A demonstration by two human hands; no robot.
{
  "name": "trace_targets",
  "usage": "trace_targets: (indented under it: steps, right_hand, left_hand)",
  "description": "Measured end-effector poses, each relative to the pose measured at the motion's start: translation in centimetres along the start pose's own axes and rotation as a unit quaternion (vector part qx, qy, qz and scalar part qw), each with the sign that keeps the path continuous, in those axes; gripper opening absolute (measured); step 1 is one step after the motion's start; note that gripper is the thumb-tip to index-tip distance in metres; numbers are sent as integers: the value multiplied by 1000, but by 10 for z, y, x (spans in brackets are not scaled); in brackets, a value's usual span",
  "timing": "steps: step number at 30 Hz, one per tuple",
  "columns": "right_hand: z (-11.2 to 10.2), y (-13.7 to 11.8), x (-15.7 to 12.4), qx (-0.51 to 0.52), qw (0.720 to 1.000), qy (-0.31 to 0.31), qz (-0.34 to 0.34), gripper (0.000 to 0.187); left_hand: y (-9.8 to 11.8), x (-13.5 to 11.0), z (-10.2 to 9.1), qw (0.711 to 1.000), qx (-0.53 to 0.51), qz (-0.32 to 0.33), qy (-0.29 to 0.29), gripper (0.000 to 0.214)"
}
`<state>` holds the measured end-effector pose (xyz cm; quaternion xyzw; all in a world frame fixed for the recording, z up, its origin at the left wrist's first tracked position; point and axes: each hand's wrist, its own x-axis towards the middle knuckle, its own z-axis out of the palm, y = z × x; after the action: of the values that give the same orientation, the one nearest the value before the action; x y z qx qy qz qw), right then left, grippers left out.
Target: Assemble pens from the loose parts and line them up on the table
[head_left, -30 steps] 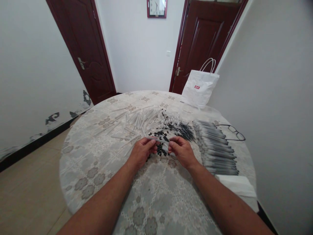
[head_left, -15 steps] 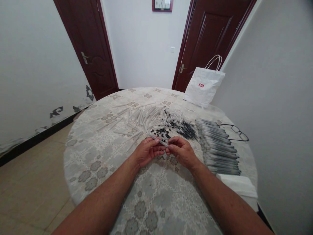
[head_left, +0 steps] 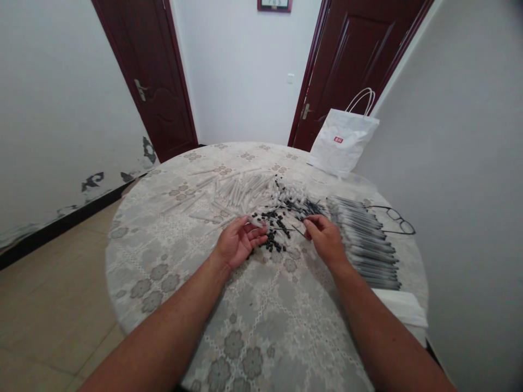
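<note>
My left hand [head_left: 239, 239] rests palm up on the round table [head_left: 261, 321] with its fingers curled round a clear pen barrel [head_left: 254, 221]. My right hand [head_left: 324, 235] has moved off to the right and pinches a thin black refill [head_left: 297, 230] at the edge of the heap of black refills [head_left: 308, 207]. Between my hands lies a scatter of small black caps [head_left: 274, 234]. Behind it lies a heap of clear pen barrels [head_left: 241, 190].
A row of finished pens [head_left: 363, 239] lies to the right, with eyeglasses [head_left: 394, 219] beyond it. A white paper bag [head_left: 343, 142] stands at the table's far right edge. A white cloth [head_left: 402, 307] lies near the right rim. Two dark doors stand behind.
My hands have come apart. The right hand moved right and away toward the refills; the left hand stayed with the barrel and turned palm up. The camera tilted slightly down.
</note>
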<state>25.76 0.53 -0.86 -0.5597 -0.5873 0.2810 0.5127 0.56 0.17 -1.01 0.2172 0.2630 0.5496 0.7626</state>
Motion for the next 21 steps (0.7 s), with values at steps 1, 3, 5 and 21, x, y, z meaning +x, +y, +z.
trace_targets:
  steps: [1,3,5,21]
  right_hand:
    - [-2,2,2,-54,998,-2,-20,25]
    - [-3,6,3,-147,986,-17,-75,21]
    - [-1,9,1,-211,968,-39,-127,19]
    - [9,18,-7,-369,902,-180,-135,20]
  left_hand:
    - [0,1,0,1000,-1,4,11,12]
    - [0,2,0,999,4,16,31,12]
    - [-1,2,1,998,13,36,42,11]
    - [-4,5,-3,994,49,87,40,27]
